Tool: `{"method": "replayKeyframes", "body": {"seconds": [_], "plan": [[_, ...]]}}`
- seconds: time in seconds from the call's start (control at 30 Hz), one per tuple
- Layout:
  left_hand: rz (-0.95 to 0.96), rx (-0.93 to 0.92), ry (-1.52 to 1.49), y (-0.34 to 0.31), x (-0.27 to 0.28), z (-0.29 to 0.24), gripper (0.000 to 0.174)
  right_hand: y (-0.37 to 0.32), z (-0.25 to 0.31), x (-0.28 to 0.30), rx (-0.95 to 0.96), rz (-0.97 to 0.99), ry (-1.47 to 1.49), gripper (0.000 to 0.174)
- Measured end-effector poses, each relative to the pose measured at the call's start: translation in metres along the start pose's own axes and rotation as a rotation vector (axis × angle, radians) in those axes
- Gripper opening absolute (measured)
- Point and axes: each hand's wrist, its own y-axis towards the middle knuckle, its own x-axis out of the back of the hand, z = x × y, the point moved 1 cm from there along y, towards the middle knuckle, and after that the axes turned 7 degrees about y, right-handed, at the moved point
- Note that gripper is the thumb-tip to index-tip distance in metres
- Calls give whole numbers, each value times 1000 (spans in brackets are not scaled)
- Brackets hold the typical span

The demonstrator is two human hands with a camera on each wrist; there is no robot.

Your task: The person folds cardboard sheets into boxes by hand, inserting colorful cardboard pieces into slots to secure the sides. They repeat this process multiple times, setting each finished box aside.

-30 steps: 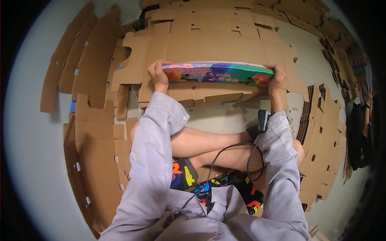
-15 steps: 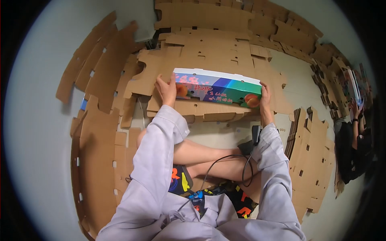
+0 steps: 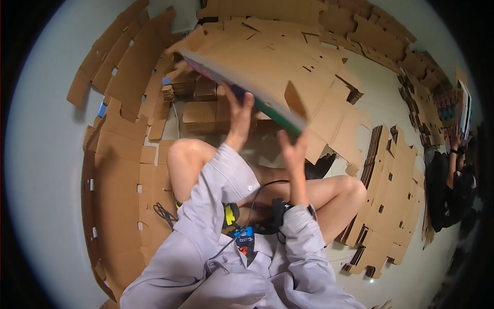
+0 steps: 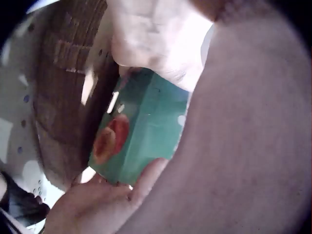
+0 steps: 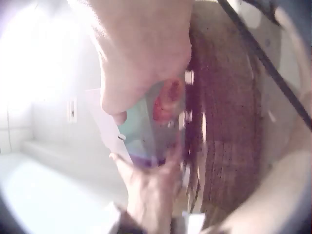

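Note:
A long printed cardboard piece, green at its right end, is held up in both hands and slants down toward the right in the head view. My left hand grips its lower edge near the middle. At the right end, my right hand pinches the piece between thumb and fingers. The left wrist view shows the green face with peach pictures, between the two hands. In the right wrist view my right hand covers part of the printed piece; my left hand holds it farther along.
Brown cardboard sheets lie beyond the hands. Stacked cardboard stands at the right, with more large pieces at the left. A black cable crosses the lap. Another person sits at the far right.
The printed piece has turned from nearly level to a steep slant, its left end raised away. My left hand has moved from the left end toward the middle; my right hand has moved left and nearer.

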Motion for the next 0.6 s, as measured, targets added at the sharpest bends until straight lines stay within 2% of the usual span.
{"method": "replayKeyframes", "body": {"seconds": [0.03,0.1,0.17,0.23,0.27,0.3,0.33,0.37,0.4,0.47,0.5,0.53,0.57,0.6], "plan": [[47,148,-318,4,2,-10,94,-2,10,-12,149,72,-152,74],[138,188,-386,31,24,18,87,1,28,-33,246,116,-305,81],[183,284,-379,60,45,34,78,4,18,-62,190,231,-297,84],[170,495,-317,81,62,40,71,-5,24,-83,-12,498,-683,73],[55,497,-293,81,66,45,64,-7,30,-92,-130,805,-730,49],[-58,493,-264,76,73,46,59,-14,18,-100,-33,1073,-601,29],[-175,494,-229,65,83,44,55,-19,34,-98,-106,1027,-375,30],[-216,616,-289,46,91,33,54,-21,52,-93,-178,978,-150,32],[-259,733,-353,28,99,23,54,-13,56,-86,-148,941,-97,34],[-226,683,-409,-18,123,66,51,-6,59,-56,-122,878,8,39],[-130,671,-283,-46,111,46,46,6,60,-40,-240,807,62,41],[-30,601,-232,-69,94,23,45,27,75,-18,-484,729,-21,39],[71,552,-30,-82,85,26,53,36,46,5,-389,535,-138,40],[174,463,125,-92,79,23,60,54,1,34,-132,391,-265,39]]}}
